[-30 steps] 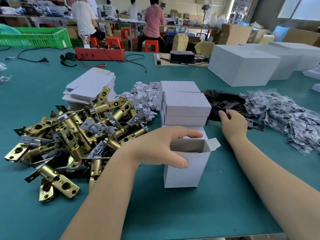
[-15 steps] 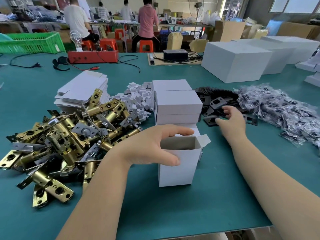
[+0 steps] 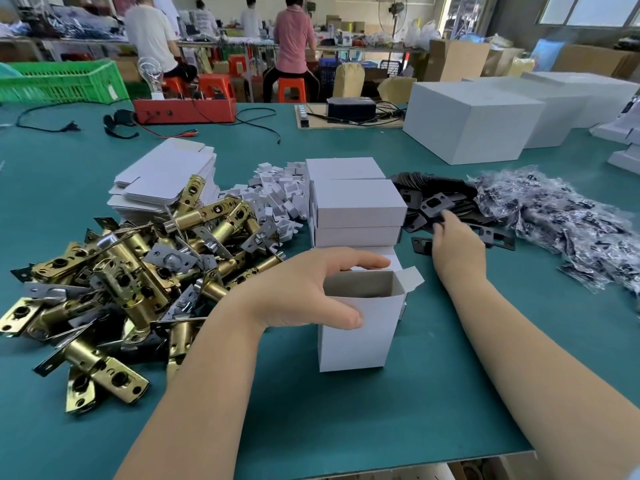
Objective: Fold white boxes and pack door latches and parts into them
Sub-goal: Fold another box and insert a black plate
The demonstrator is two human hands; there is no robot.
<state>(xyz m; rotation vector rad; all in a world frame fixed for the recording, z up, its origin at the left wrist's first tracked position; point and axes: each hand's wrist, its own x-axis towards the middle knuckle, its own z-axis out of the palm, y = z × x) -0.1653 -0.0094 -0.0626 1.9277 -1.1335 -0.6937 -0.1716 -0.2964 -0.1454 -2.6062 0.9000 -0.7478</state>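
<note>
The step in hand looks like packing: an open box (image 3: pixel 360 327) stands upright at the frame's centre on the green surface (image 3: pixel 450 393), top flaps up. The left hand (image 3: pixel 311 292) grasps it, thumb on the near wall and fingers over the far rim. The right hand (image 3: pixel 453 244) reaches right of centre into the black plates (image 3: pixel 436 206); whether it has pinched one I cannot tell. Next, I judge, one plate must be lifted out singly and dropped through the opening.

Counts: one open box; at least three closed boxes (image 3: pixel 356 206) stacked behind it; latches (image 3: pixel 138 271) piled at left, too many to count; one stack of flat blanks (image 3: pixel 166 178) at upper left; bagged parts (image 3: pixel 554 223) heaped at right.
</note>
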